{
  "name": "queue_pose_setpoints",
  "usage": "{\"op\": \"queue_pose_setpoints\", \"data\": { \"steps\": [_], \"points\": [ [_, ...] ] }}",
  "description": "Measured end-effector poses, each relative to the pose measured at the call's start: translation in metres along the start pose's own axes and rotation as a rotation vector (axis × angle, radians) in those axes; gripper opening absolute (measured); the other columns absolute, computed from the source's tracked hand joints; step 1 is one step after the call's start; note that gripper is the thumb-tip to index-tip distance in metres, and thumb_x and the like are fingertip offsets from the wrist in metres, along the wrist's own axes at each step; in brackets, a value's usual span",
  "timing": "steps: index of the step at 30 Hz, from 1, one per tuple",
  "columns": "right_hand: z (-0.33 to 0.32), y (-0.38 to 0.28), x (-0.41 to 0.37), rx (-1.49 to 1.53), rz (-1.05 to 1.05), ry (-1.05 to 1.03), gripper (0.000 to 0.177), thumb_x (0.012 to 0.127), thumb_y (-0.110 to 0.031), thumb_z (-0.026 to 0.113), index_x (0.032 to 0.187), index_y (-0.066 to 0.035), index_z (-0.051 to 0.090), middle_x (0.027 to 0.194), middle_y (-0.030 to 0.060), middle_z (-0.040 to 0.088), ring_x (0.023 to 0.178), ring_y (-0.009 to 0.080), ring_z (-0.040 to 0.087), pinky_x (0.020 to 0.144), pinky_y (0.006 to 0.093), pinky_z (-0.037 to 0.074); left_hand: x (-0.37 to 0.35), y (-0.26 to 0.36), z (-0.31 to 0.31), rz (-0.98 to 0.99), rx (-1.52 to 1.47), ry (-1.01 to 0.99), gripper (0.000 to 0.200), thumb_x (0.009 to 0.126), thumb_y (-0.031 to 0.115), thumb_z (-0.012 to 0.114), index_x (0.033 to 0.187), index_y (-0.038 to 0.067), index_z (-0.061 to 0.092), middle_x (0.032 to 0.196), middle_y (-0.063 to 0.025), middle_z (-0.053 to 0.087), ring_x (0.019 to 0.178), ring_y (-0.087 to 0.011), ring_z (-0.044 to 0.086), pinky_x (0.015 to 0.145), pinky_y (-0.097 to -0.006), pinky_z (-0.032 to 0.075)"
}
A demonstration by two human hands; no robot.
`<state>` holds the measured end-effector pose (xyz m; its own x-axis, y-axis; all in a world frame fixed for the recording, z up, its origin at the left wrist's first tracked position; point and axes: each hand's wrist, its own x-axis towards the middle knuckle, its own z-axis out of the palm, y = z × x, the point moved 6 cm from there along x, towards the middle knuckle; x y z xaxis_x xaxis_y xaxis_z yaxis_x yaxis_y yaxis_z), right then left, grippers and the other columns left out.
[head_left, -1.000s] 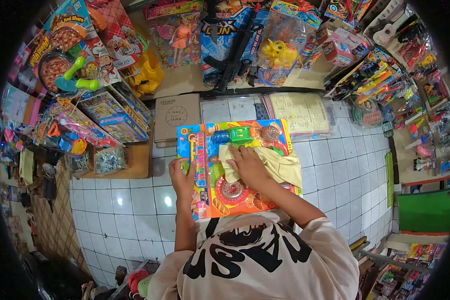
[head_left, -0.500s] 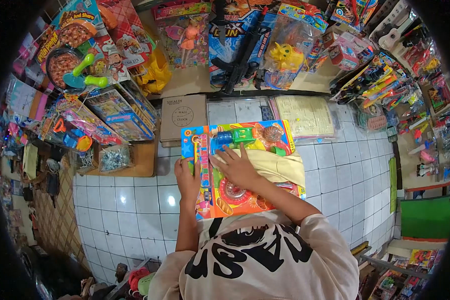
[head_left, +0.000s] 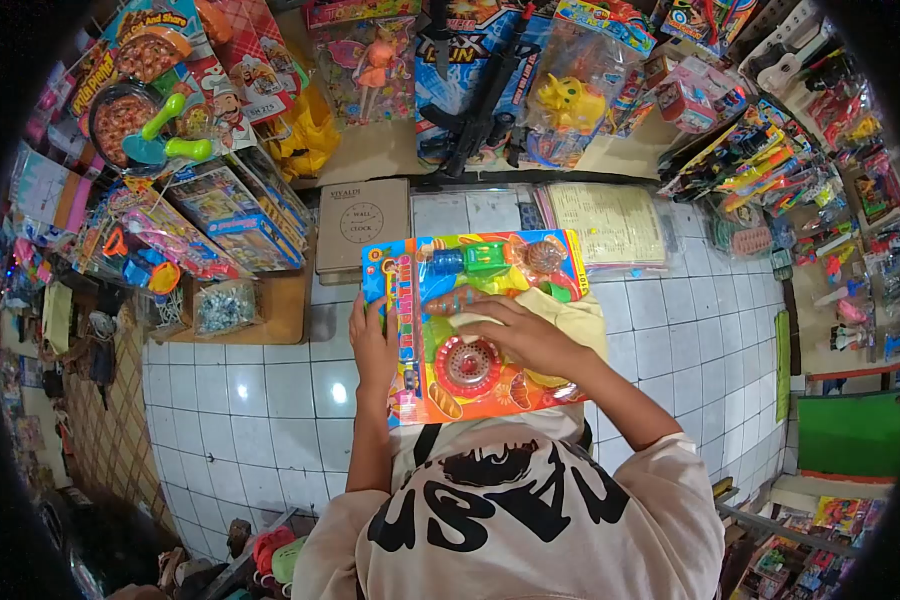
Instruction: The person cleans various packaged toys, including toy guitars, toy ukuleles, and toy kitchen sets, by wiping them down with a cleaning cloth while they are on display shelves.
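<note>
A colourful carded toy set [head_left: 450,395] with toy food pieces under clear plastic lies tilted against my front. My left hand [head_left: 373,340] grips its left edge, fingers over the border and thumb near the front. On the right half of the card, my right hand [head_left: 520,335] is closed on a pale yellow cloth [head_left: 570,318], its fingers bunching the fabric against the plastic. Part of the cloth drapes over the card's right side. A round red toy piece [head_left: 467,365] shows below my right fingers.
A brown wall clock box [head_left: 363,228] and a stack of papers in plastic [head_left: 607,225] lie beyond the card on the tiled surface [head_left: 260,400]. Packaged toys [head_left: 480,90] stand at the back, with more on both sides. A bag of small beads [head_left: 225,308] sits at left.
My right hand has moved right and down and gathered the cloth, uncovering more of the card. My left hand has slid slightly down the edge.
</note>
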<state>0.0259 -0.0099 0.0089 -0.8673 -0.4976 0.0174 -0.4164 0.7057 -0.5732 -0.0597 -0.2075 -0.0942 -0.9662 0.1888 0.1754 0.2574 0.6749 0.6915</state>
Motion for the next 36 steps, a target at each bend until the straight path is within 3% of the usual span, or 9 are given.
{"op": "queue_pose_setpoints", "data": {
  "steps": [2, 6, 13, 17, 18, 22, 28, 34, 36],
  "points": [
    [-0.003, -0.023, 0.012, 0.020, -0.098, 0.153, 0.044, 0.077, -0.010, 0.058, 0.121, -0.013, 0.053, 0.131, 0.0096, 0.045, 0.130, 0.0299, 0.035, 0.107, 0.0452, 0.028, 0.000, -0.001, 0.002, 0.054, 0.011, 0.002, 0.024, 0.091, 0.020, 0.052, 0.111, 0.007, 0.056, 0.130, -0.0187, 0.042, 0.120, -0.0359, 0.040, 0.101, -0.0436, 0.030],
    [0.074, -0.034, 0.011, -0.172, -0.116, -0.022, 0.046, 0.082, -0.010, 0.051, 0.127, -0.015, 0.049, 0.136, 0.0096, 0.041, 0.132, 0.0278, 0.031, 0.111, 0.0452, 0.020, -0.001, -0.001, 0.001, 0.060, -0.017, 0.012, 0.020, 0.091, 0.018, 0.051, 0.107, 0.010, 0.059, 0.124, -0.0133, 0.049, 0.118, -0.0324, 0.043, 0.102, -0.0458, 0.029],
    [0.077, -0.030, -0.044, -0.144, -0.285, -0.226, 0.047, 0.078, -0.012, 0.058, 0.124, -0.018, 0.053, 0.140, 0.0048, 0.039, 0.135, 0.0250, 0.026, 0.113, 0.0470, 0.015, -0.001, -0.001, 0.004, 0.066, -0.032, -0.013, 0.018, 0.092, 0.019, 0.049, 0.105, 0.015, 0.060, 0.120, -0.0079, 0.053, 0.117, -0.0293, 0.045, 0.103, -0.0553, 0.023],
    [0.047, -0.022, -0.054, 0.089, -0.151, -0.143, 0.040, 0.082, -0.010, 0.057, 0.121, -0.014, 0.054, 0.138, 0.0081, 0.042, 0.131, 0.0277, 0.033, 0.111, 0.0443, 0.024, 0.000, -0.008, 0.009, 0.082, -0.090, -0.002, 0.016, 0.091, 0.018, 0.051, 0.104, 0.014, 0.060, 0.120, -0.0085, 0.053, 0.116, -0.0297, 0.046, 0.102, -0.0574, 0.024],
    [0.032, -0.024, -0.048, 0.153, -0.122, -0.020, 0.032, 0.087, -0.013, 0.050, 0.119, -0.014, 0.056, 0.136, 0.0097, 0.043, 0.130, 0.0273, 0.037, 0.106, 0.0419, 0.031, 0.000, -0.008, 0.010, 0.084, -0.108, 0.003, 0.016, 0.091, 0.017, 0.051, 0.104, 0.014, 0.060, 0.120, -0.0085, 0.053, 0.116, -0.0299, 0.046, 0.101, -0.0581, 0.024],
    [0.021, -0.026, -0.005, 0.195, -0.050, 0.262, 0.030, 0.089, -0.017, 0.048, 0.118, -0.013, 0.055, 0.127, 0.0139, 0.050, 0.120, 0.0293, 0.046, 0.099, 0.0417, 0.035, 0.001, -0.003, 0.008, 0.127, -0.097, 0.024, 0.015, 0.089, 0.014, 0.053, 0.102, 0.012, 0.060, 0.116, -0.0106, 0.055, 0.112, -0.0310, 0.049, 0.097, -0.0505, 0.032],
    [0.085, -0.021, 0.029, -0.167, 0.000, 0.164, 0.026, 0.084, -0.023, 0.052, 0.105, -0.009, 0.059, 0.117, 0.0079, 0.056, 0.114, 0.0245, 0.048, 0.101, 0.0419, 0.030, 0.002, -0.002, 0.002, 0.182, -0.078, 0.063, 0.014, 0.089, 0.014, 0.054, 0.100, 0.009, 0.061, 0.112, -0.0132, 0.057, 0.108, -0.0322, 0.051, 0.091, -0.0412, 0.039],
    [0.067, -0.044, -0.018, -0.085, -0.348, 0.013, 0.012, 0.081, -0.019, 0.055, 0.086, -0.011, 0.062, 0.116, 0.0088, 0.055, 0.118, 0.0238, 0.046, 0.102, 0.0430, 0.030, 0.001, -0.007, 0.004, 0.149, -0.107, 0.051, 0.015, 0.089, 0.014, 0.054, 0.100, 0.009, 0.062, 0.114, -0.0141, 0.056, 0.108, -0.0323, 0.051, 0.093, -0.0409, 0.038],
    [0.055, -0.030, -0.027, 0.065, -0.293, 0.053, 0.010, 0.081, -0.017, 0.057, 0.084, -0.010, 0.062, 0.118, 0.0096, 0.054, 0.119, 0.0257, 0.045, 0.101, 0.0429, 0.032, 0.002, -0.005, 0.004, 0.144, -0.106, 0.043, 0.015, 0.089, 0.013, 0.053, 0.101, 0.008, 0.062, 0.114, -0.0153, 0.056, 0.109, -0.0317, 0.051, 0.093, -0.0397, 0.038]
  ]
}}
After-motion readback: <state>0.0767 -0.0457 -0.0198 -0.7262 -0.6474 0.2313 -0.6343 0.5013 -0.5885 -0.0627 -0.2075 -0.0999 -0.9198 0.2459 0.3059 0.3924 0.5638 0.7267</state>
